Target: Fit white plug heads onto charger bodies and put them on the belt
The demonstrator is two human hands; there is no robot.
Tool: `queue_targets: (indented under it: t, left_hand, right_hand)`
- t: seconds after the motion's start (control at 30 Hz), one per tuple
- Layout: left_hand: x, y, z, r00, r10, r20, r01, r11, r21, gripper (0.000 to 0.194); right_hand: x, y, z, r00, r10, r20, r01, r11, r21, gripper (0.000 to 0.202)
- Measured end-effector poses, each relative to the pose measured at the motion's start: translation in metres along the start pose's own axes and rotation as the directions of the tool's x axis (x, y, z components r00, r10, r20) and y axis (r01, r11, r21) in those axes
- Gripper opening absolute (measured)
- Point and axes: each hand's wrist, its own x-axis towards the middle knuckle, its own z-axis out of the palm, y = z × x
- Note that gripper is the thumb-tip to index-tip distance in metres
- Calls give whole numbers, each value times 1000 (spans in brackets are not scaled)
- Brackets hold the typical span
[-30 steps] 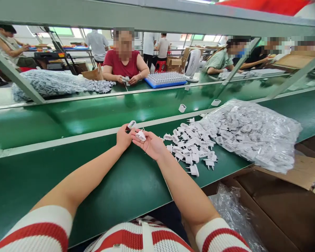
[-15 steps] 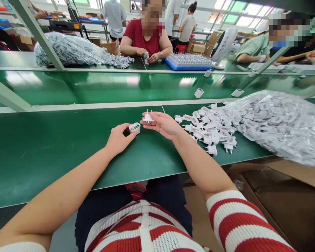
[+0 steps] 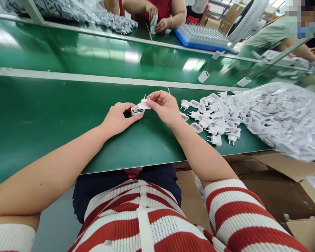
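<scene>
My left hand point(image 3: 118, 118) is closed on a white charger housing point(image 3: 137, 114), thumb and forefinger on either side. Its top is uncovered, and a circuit board with green and yellow parts shows inside. In my right hand point(image 3: 164, 106), a white plug cap point(image 3: 144, 104) with two metal pins is pinched between thumb and fingers. The pins point up. The cap sits right over the rim of the housing, partly covering it; whether the two touch I cannot tell. Several loose plug caps point(image 3: 212, 120) lie on the green bench right of my right hand.
A clear plastic bag point(image 3: 286, 119) full of white caps lies at the right. Two white housings point(image 3: 204, 76) sit on the green belt point(image 3: 102, 56) beyond a pale rail point(image 3: 94, 77). Across it, a person handles a white part near a blue tray point(image 3: 199, 46). Open cardboard boxes point(image 3: 286, 164) stand below right.
My right hand has turned and brought the plug cap over the housing. The hands have come closer together. The head view has tilted downward.
</scene>
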Motion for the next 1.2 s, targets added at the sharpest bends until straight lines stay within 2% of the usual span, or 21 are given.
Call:
queue_targets:
  t: [0.1,0.23,0.37,0.53,0.8,0.93,1.2]
  left_hand:
    - [1,0,-1,999,29,17,-29,1000,4,36]
    - [2,1,0,999,39,22,-40,999,36,33]
    - [1,4,0,997,77,18,-77,997,23,35]
    - [0,7,0,994,106,10,-106,994,34,35]
    - [0,6,1,995,102,-2,-101,994,49,33]
    - [1,6,0,996,92,12,-93,995,43,36]
    - [1,7,0,996,90,15,-91,995,48,30]
  right_hand:
    - [-2,4,5,996,-90,29,91,994,-64,38]
    - [-3,6,9,987,-146,65,154,977,-147,35]
    - [-3,6,8,966,-220,138,247,944,-218,20]
    - [-3,8,5,969,-198,145,241,883,-403,15]
    - [-9,2,5,933,-296,205,356,849,-392,11]
    - [-9,0,5,913,-320,253,402,812,-423,23]
    - [-9,-1,8,950,-242,197,312,737,-599,10]
